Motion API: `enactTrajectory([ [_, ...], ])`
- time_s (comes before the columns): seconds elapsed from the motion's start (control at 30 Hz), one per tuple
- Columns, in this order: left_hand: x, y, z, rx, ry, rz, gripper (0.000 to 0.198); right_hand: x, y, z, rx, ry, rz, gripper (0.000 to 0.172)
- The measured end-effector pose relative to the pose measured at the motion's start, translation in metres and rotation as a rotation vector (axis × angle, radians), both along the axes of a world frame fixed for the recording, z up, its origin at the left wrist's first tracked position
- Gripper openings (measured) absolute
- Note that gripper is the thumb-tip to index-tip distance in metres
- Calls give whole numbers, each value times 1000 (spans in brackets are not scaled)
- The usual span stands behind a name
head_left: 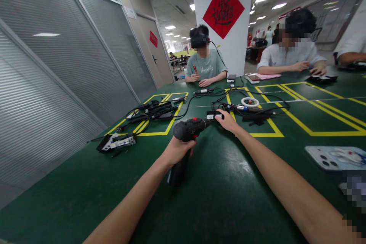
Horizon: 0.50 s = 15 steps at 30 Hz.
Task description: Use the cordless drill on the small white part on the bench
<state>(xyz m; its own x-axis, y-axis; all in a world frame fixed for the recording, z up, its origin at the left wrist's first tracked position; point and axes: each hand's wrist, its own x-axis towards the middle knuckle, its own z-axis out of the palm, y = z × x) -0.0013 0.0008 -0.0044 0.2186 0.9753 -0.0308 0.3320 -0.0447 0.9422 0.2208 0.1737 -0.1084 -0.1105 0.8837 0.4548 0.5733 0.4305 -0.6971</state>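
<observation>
My left hand [177,151] is wrapped round the handle of a black cordless drill [187,129] with red buttons. The drill's nose points right and away from me. At its tip, my right hand [228,122] pinches a small black piece with a white label [214,115]. Whether the bit touches that piece cannot be made out. Just beyond my right hand lie a blue-and-black pen-like tool [241,108], a white ring [249,102] and some dark parts [257,116].
Cables and black adapters [154,110] lie heaped at left on the green table [228,202]. Nearer me is an opened black case [117,142] with loose bits beside it. A phone [337,157] rests at right. One person [207,65] across the table holds an orange-handled tool; others sit at right.
</observation>
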Motion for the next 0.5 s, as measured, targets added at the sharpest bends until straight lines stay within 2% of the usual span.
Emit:
enactTrajectory([
  [0.5, -1, 0, -3, 9, -10, 6, 32, 0, 1, -1, -15, 9, -3, 43],
])
